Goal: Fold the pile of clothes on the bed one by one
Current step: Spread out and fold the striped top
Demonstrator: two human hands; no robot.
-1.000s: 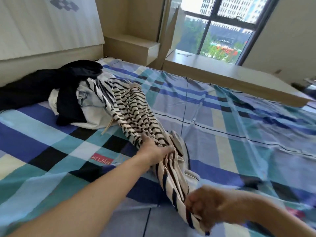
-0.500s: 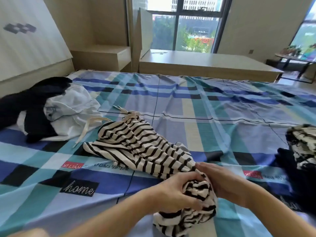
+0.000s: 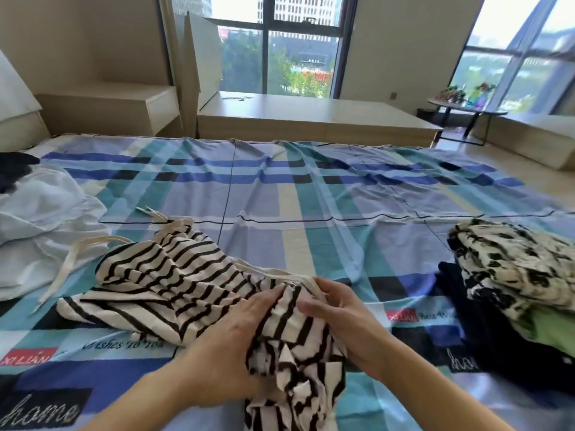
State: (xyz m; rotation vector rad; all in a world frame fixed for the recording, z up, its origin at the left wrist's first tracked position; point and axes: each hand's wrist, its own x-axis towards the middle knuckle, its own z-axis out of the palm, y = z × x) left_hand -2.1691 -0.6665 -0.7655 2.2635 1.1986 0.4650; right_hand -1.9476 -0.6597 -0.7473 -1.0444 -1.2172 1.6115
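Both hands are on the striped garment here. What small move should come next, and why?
Probably draw the hands apart and spread the striped garment flat on the plaid sheet. The left hand and right hand both grip its bunched near end, and the rest lies crumpled, so it looks unready to fold. Bare sheet lies just beyond it.
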